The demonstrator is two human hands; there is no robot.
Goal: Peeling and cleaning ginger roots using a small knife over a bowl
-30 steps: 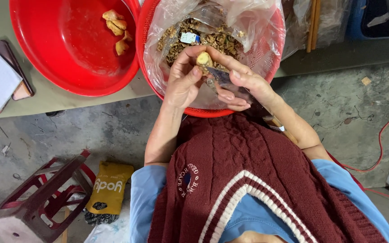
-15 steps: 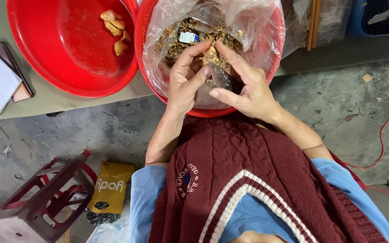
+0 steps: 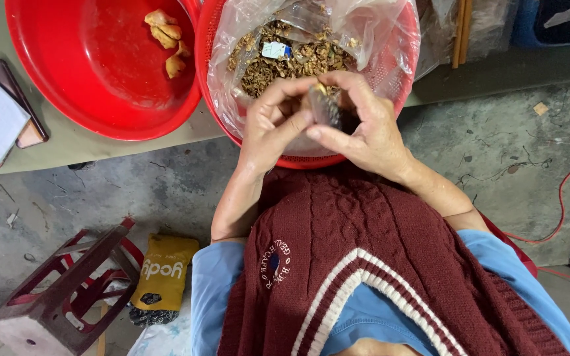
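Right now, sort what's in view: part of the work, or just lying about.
In use:
left hand
right hand
small dark piece pinched between both
bag-lined red basket of brown scraps
red basin with pale pieces

Lying about:
maroon stool
yellow pouch
red cable

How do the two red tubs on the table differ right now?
The left red bowl has solid walls and no liner; the right red basket has perforated walls and a clear plastic bag inside. The bowl holds only a few pale yellowish pieces; the basket's bag holds a heap of brown scraps. Both hands work over the basket, none over the bowl. Both are round, red and overhang the table edge.
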